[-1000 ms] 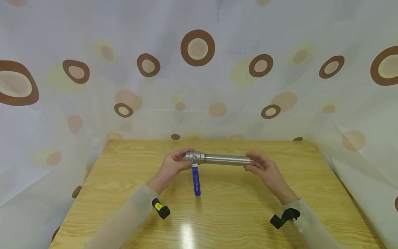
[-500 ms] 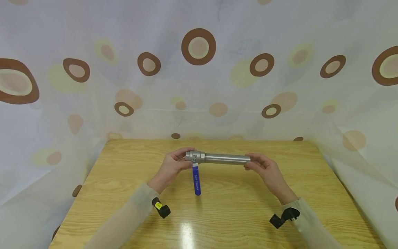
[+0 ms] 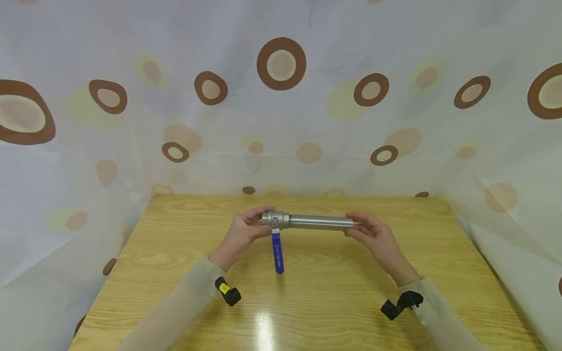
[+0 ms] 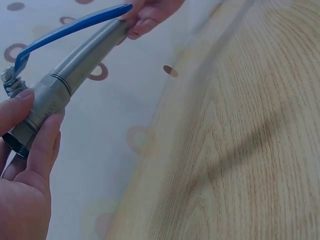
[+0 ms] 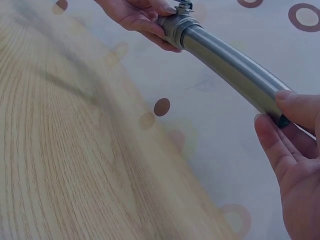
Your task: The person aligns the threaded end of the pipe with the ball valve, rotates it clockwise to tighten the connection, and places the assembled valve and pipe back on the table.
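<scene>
My left hand (image 3: 239, 236) grips the body of a steel ball valve (image 3: 275, 220), thumb on one side and fingers on the other. The valve's long blue lever handle (image 3: 278, 252) points toward me in the head view. A straight steel pipe (image 3: 320, 222) runs from the valve's right end, with a few threads (image 4: 62, 80) showing at the joint in the left wrist view. At the pipe's far end, my right hand (image 3: 379, 243) pinches it between thumb and fingers. Valve and pipe are held roughly level above the table, their shadow (image 4: 240, 150) falling on the wood.
The wooden table (image 3: 325, 302) spreads beneath both hands. Behind it and along both sides hangs a white sheet (image 3: 316, 117) with brown, yellow and pink spots. A black camera mount sits on each wrist, the left mount (image 3: 228, 291) and the right mount (image 3: 401, 304).
The right hand's fingers have shifted slightly at the pipe's end. The left hand keeps its hold on the valve, and the view has tilted a little.
</scene>
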{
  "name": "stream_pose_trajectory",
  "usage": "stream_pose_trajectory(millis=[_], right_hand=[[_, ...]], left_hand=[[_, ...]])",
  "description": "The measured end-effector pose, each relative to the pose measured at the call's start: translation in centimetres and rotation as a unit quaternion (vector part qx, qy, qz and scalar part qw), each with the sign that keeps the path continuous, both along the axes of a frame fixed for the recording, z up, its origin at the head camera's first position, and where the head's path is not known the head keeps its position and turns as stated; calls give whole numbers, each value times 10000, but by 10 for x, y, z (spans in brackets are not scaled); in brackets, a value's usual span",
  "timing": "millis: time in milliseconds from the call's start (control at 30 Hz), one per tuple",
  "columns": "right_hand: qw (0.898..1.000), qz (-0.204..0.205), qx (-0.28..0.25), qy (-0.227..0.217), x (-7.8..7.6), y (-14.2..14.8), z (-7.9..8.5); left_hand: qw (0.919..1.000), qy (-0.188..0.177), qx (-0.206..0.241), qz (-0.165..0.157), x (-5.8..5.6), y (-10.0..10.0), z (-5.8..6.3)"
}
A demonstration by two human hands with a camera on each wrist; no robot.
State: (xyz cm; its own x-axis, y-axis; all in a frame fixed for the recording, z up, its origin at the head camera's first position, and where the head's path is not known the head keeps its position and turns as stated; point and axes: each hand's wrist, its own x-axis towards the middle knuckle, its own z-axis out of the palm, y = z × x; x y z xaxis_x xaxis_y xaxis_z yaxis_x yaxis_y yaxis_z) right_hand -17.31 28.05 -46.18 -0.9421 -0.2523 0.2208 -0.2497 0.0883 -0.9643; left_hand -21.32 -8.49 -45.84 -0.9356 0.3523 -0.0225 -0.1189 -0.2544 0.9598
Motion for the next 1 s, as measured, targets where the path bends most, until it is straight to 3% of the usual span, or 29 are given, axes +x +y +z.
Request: stream_pose_trajectory(millis=[200, 733, 1000], right_hand=[[9997, -201, 131, -39, 1, 0, 1], [9992, -272, 258, -158, 1, 1, 2], [9999, 20, 23, -151, 2, 2, 4]], left_hand=[[10000, -36, 43, -24, 0, 0, 1], [10000, -34, 33, -41, 0, 1, 0], [10000, -14, 43, -12, 0, 2, 1]])
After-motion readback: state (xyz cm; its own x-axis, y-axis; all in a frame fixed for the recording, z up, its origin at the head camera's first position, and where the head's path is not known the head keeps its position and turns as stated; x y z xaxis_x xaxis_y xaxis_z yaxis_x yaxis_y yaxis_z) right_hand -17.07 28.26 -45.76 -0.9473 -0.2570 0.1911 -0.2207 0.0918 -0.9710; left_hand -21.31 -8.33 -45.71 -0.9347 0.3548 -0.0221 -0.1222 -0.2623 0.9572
